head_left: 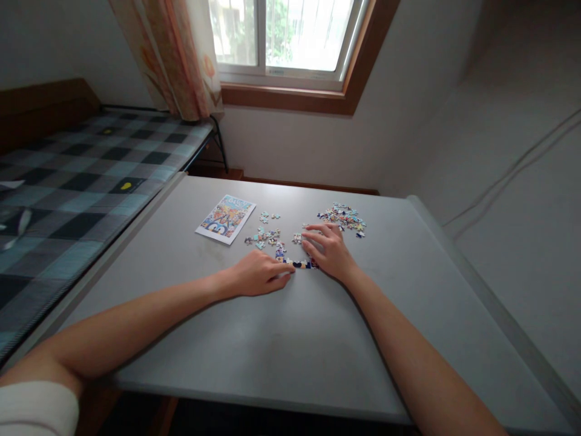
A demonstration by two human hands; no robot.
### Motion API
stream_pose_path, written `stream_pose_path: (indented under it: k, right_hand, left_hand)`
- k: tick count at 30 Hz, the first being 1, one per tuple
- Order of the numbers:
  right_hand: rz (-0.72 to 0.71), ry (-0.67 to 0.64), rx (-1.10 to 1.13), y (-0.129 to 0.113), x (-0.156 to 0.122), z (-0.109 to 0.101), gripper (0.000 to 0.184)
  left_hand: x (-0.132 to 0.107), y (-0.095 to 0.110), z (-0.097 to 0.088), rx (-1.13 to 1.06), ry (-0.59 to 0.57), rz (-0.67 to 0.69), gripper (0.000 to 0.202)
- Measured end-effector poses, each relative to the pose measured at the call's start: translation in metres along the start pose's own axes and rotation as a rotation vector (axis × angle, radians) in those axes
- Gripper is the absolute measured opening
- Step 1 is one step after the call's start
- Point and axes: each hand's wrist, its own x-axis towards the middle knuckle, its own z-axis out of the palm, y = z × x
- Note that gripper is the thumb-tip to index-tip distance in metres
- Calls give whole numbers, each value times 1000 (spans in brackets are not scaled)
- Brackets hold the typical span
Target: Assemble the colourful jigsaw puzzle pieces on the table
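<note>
Puzzle strip (297,264) lies on the grey desk (290,351), its right end hidden under the right hand (329,251), fingers spread flat. Left hand (261,272) curls at its left end; whether it pinches is unclear. Checked bed (68,200) left, window (281,36) far.

Daylit window (281,33), checked bed (68,181), grey table (295,339)

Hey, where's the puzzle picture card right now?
In the head view, the picture card lies flat on the grey table, left of the small cluster of pieces and beyond the left hand, toward the bed side.
</note>
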Motion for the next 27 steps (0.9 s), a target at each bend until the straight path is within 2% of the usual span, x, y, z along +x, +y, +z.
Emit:
stream_pose_path:
  k: [7, 21, 27]
  right_hand:
    - [-20, -9, 86, 1, 0, 1, 20]
    - [31, -52, 108, 1, 1, 1, 22]
    - [54, -18, 113, 4, 0, 3, 24]
  left_hand:
    - [-1, 0, 1, -16, 0, -15, 24]
    - [-1, 0, 0, -17, -11, -25, 25]
    - [0, 1, -1, -15, -20, -29, 25]
